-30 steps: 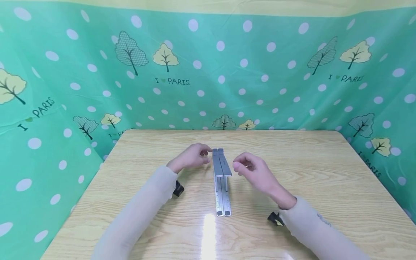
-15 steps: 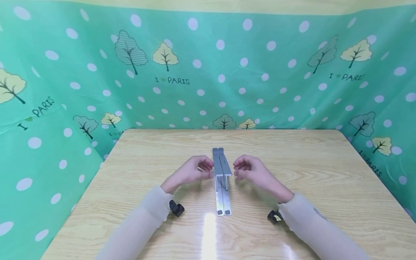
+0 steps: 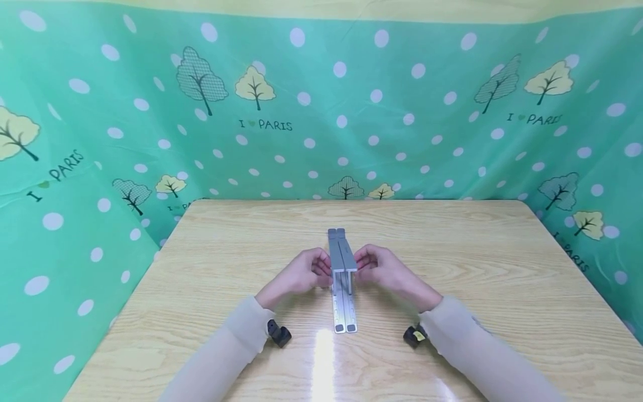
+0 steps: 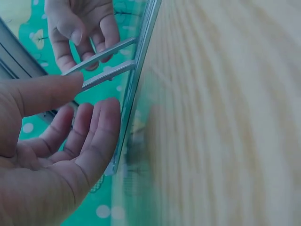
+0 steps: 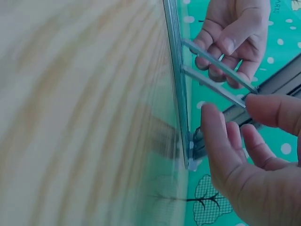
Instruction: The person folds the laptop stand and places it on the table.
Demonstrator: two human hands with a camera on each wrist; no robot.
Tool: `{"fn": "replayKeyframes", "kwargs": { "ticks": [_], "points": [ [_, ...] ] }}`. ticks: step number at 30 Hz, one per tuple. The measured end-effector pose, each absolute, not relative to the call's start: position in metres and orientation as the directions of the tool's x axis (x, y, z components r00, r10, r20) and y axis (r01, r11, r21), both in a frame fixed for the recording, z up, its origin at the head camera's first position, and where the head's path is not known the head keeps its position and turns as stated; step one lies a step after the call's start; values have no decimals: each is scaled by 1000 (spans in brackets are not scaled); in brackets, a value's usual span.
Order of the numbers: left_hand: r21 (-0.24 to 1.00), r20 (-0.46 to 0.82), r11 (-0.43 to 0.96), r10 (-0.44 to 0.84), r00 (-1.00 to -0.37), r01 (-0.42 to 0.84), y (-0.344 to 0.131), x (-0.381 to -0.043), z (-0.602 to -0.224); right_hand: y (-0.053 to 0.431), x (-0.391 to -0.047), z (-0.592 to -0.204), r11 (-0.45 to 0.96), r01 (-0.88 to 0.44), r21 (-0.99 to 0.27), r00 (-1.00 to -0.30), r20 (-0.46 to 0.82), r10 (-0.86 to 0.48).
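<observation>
A folded silver metal stand (image 3: 342,279) lies in the middle of the wooden table (image 3: 477,268), its long base rails running from the near edge toward the far side, with a raised upper part propped on short upright struts at its far half. The left hand (image 3: 301,273) sits just left of the stand with its fingers curled in toward the raised part; the left wrist view shows the thumb (image 4: 44,92) at the end of a strut and the fingers (image 4: 101,129) laid along the edge of the rail, a loose narrow pinch on the metal. The right hand (image 3: 384,269) mirrors it just right of the stand; in the right wrist view its thumb (image 5: 275,110) meets the tip of a strut while the fingers (image 5: 218,136) lie close beside the rail, so it too holds the stand lightly, though whether every finger touches cannot be told. Both forearms wear pale sleeves (image 3: 228,349), each with a small black wrist device (image 3: 278,334) under it. Behind the table hangs a green spotted cloth (image 3: 351,111) printed with trees
</observation>
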State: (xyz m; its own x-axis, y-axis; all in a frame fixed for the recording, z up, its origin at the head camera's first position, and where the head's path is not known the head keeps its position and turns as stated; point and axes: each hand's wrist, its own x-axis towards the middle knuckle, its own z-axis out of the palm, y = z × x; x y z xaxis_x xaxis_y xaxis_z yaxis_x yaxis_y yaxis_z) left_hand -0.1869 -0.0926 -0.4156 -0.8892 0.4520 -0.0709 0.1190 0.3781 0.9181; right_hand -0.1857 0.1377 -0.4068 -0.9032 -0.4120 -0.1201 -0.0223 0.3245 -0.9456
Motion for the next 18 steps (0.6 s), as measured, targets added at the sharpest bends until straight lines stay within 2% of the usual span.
{"fn": "replayKeyframes", "kwargs": {
  "ticks": [3, 10, 18],
  "points": [
    [923, -73, 372, 429, -901, 102, -91, -186, -416, 133, -186, -407, 355, -23, -934, -905, -132, -405],
    [939, -66, 332, 434, -898, 91, -82, -164, -384, 127, -187, -409, 352, 2, -936, -902, -154, -403],
    [940, -93, 338, 404, -910, 54, -80, -175, -412, 121, -188, -409, 356, 49, -933, -887, -205, -414]
  ]
}}
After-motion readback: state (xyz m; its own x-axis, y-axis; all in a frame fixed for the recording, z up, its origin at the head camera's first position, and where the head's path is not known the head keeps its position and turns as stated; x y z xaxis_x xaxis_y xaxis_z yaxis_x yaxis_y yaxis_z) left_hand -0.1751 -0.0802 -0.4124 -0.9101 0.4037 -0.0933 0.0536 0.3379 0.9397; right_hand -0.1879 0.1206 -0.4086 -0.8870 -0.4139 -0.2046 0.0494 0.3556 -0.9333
